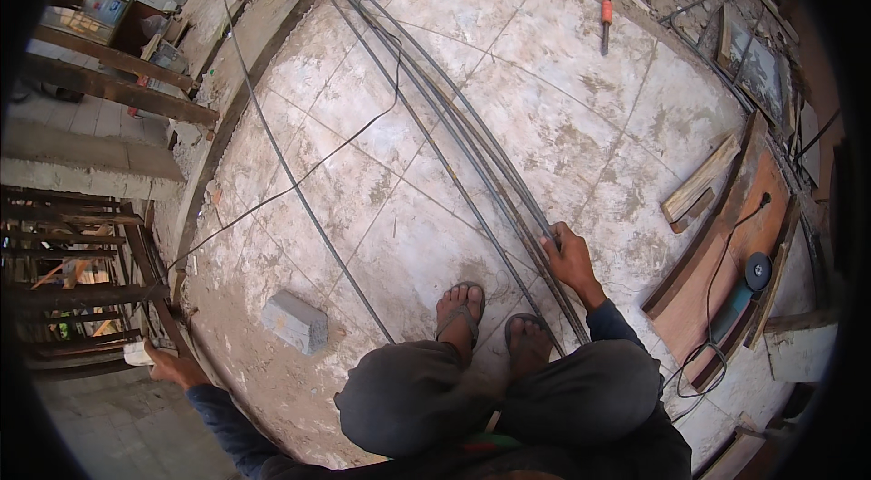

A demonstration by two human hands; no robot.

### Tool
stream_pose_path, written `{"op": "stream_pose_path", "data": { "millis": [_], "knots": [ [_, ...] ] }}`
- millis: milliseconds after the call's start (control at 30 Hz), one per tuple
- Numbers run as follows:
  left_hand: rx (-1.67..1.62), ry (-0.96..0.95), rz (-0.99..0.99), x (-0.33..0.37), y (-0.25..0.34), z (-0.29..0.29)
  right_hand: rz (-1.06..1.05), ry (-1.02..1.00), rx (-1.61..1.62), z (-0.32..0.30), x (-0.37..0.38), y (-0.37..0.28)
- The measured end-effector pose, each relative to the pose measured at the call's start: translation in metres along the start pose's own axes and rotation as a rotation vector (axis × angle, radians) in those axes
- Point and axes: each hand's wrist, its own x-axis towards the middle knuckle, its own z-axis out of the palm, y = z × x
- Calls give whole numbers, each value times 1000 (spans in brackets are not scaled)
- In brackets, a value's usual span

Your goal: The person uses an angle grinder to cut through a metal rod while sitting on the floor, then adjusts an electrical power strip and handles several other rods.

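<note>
Long steel reinforcing bars run in a loose bundle from the far left down to beside my feet. My right hand is closed round one of the bars at their near right side. Out at the far left, beyond the floor's edge, my left hand grips a small pale, blocky piece; its exact kind does not show. A single bar lies apart to the left of the bundle. On the floor between that bar and my left hand sits a grey concrete block.
A thin black cable crosses the bars. At the right, an angle grinder with its cord rests on a wooden board, near a loose timber piece. An orange-handled tool lies farther off. Timber beams border the left drop.
</note>
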Motion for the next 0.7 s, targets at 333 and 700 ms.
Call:
{"op": "stream_pose_path", "data": {
  "millis": [333,700],
  "knots": [
    [397,928,-303,165,-107,-231,-82,-76,-180,21,-5,9],
    [540,663,-404,56,-201,-161,-187,-115,-436,20,-4,-10]
  ]
}}
